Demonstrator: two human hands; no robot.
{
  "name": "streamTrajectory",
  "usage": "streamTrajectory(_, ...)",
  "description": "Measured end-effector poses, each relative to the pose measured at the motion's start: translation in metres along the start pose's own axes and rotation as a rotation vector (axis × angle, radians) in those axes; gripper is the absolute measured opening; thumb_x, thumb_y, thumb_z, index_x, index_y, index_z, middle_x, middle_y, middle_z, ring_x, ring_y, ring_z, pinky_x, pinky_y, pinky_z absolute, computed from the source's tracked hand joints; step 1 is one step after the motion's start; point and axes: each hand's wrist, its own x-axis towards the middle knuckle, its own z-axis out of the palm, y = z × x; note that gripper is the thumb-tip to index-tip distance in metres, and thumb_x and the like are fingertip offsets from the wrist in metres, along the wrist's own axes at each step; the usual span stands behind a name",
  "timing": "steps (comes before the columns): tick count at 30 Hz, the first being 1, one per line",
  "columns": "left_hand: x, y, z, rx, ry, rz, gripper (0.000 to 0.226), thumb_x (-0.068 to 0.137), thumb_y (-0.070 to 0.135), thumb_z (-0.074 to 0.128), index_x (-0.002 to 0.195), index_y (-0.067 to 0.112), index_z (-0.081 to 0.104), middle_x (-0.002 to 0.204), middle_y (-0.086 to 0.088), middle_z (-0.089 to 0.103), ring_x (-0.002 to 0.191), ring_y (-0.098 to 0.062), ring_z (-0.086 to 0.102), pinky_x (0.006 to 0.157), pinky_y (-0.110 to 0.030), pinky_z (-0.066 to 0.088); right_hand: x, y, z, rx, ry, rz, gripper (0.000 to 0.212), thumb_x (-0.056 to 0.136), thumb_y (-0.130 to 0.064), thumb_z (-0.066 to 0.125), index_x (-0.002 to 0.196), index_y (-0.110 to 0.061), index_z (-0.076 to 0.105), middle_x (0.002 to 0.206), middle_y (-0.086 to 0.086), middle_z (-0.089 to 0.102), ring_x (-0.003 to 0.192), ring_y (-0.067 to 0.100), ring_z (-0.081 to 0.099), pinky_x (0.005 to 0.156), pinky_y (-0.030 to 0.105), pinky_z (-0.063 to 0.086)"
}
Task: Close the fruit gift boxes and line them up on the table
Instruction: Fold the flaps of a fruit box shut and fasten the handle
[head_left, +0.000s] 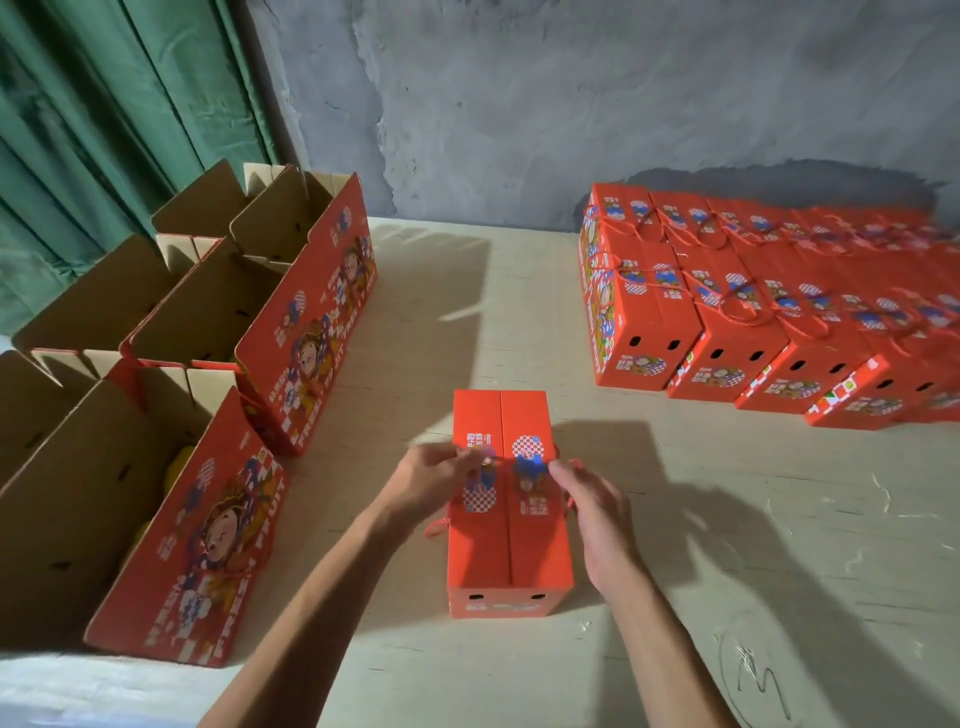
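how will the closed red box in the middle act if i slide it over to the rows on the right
The red box looks like stiff cardboard with a flat base, so it should probably slide across the table without tipping. Its top flaps only meet at a seam, so they may spring open. If filled with fruit, it is likely fairly heavy.
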Motion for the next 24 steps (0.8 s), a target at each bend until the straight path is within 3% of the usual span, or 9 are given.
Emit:
streamTrajectory(2, -0.007, 0.033, -0.001, 0.017, -0.008, 0.105, 0.045, 0.098, 0.048, 0.063, 0.074, 0.014, 0.08, 0.066, 0.006, 0.071, 0.059, -0.006, 0.054, 0.059, -0.019, 0.044, -0.004, -0.021, 0.015, -0.063, -0.047, -0.088, 0.026, 0.091, -0.029, 0.075, 0.076, -0.008, 0.077, 0.082, 0.011, 0.077, 0.078, 0.024, 0.07, 0.074, 0.034, 0.05)
streamTrajectory(5, -0.012, 0.068, -0.001, 0.087, 0.025, 0.234, 0.053, 0.101, 0.048, 0.058, 0.062, 0.016, 0.074, 0.057, 0.007, 0.067, 0.052, -0.001, 0.054, 0.054, -0.015, 0.042, -0.017, -0.051, 0.045, -0.148, -0.257, -0.184, 0.041, 0.105, -0.033, 0.056, 0.083, -0.008, 0.079, 0.084, 0.008, 0.079, 0.08, 0.018, 0.074, 0.068, 0.028, 0.052)
streamTrajectory(7, -0.015, 0.075, 0.001, 0.246, 0.094, 0.324, 0.054, 0.103, 0.039, 0.054, 0.057, 0.012, 0.065, 0.05, 0.009, 0.062, 0.046, -0.001, 0.052, 0.053, -0.018, 0.039, -0.024, -0.063, 0.061, -0.223, -0.315, -0.221, 0.05, 0.106, -0.042, 0.051, 0.083, -0.007, 0.079, 0.08, 0.005, 0.078, 0.079, 0.013, 0.074, 0.068, 0.021, 0.053)
streamTrajectory(9, -0.016, 0.075, -0.003, 0.341, 0.146, 0.38, 0.053, 0.104, 0.035, 0.053, 0.06, 0.008, 0.062, 0.053, 0.001, 0.062, 0.051, -0.012, 0.054, 0.056, -0.029, 0.04, -0.025, -0.073, 0.07, -0.199, -0.316, -0.183, 0.051, 0.104, -0.043, 0.054, 0.08, -0.007, 0.081, 0.076, 0.009, 0.078, 0.076, 0.014, 0.076, 0.065, 0.014, 0.052)
streamTrajectory(13, -0.014, 0.073, -0.018, 0.458, 0.127, 0.488, 0.046, 0.102, 0.034, 0.059, 0.066, 0.005, 0.064, 0.059, -0.007, 0.065, 0.061, -0.026, 0.061, 0.059, -0.039, 0.047, -0.027, -0.084, 0.076, -0.101, -0.405, -0.102, 0.048, 0.1, -0.039, 0.057, 0.071, -0.006, 0.076, 0.07, 0.023, 0.071, 0.064, 0.029, 0.069, 0.065, 0.029, 0.057)
streamTrajectory(15, -0.009, 0.074, -0.024, 0.453, 0.164, 0.498, 0.043, 0.096, 0.034, 0.065, 0.066, 0.004, 0.064, 0.059, -0.01, 0.063, 0.056, -0.024, 0.058, 0.056, -0.041, 0.046, -0.023, -0.088, 0.08, -0.094, -0.369, -0.076, 0.047, 0.094, -0.042, 0.061, 0.063, -0.007, 0.069, 0.061, 0.018, 0.062, 0.053, 0.029, 0.062, 0.061, 0.034, 0.053)
streamTrajectory(18, -0.001, 0.075, -0.032, 0.301, 0.188, 0.466, 0.025, 0.091, 0.032, 0.075, 0.072, 0.016, 0.076, 0.061, 0.0, 0.069, 0.053, -0.012, 0.061, 0.053, -0.03, 0.048, -0.012, -0.094, 0.085, -0.128, -0.309, -0.025, 0.041, 0.092, -0.04, 0.064, 0.063, -0.013, 0.055, 0.055, 0.004, 0.047, 0.046, 0.02, 0.047, 0.055, 0.031, 0.041)
streamTrajectory(20, -0.001, 0.073, -0.032, 0.306, 0.154, 0.43, 0.011, 0.09, 0.03, 0.078, 0.093, 0.019, 0.08, 0.079, 0.004, 0.076, 0.067, -0.005, 0.068, 0.063, -0.024, 0.052, -0.005, -0.096, 0.086, -0.189, -0.262, -0.045, 0.04, 0.092, -0.033, 0.064, 0.057, -0.018, 0.05, 0.054, 0.001, 0.044, 0.048, 0.019, 0.045, 0.054, 0.028, 0.041)
streamTrajectory(24, -0.004, 0.061, -0.02, 0.32, 0.031, 0.378, 0.024, 0.092, 0.023, 0.076, 0.113, 0.012, 0.076, 0.105, 0.001, 0.077, 0.098, -0.015, 0.072, 0.089, -0.036, 0.056, 0.008, -0.112, 0.092, -0.159, -0.241, -0.103, 0.035, 0.094, -0.022, 0.057, 0.059, -0.019, 0.05, 0.056, 0.0, 0.043, 0.047, 0.018, 0.043, 0.049, 0.024, 0.038)
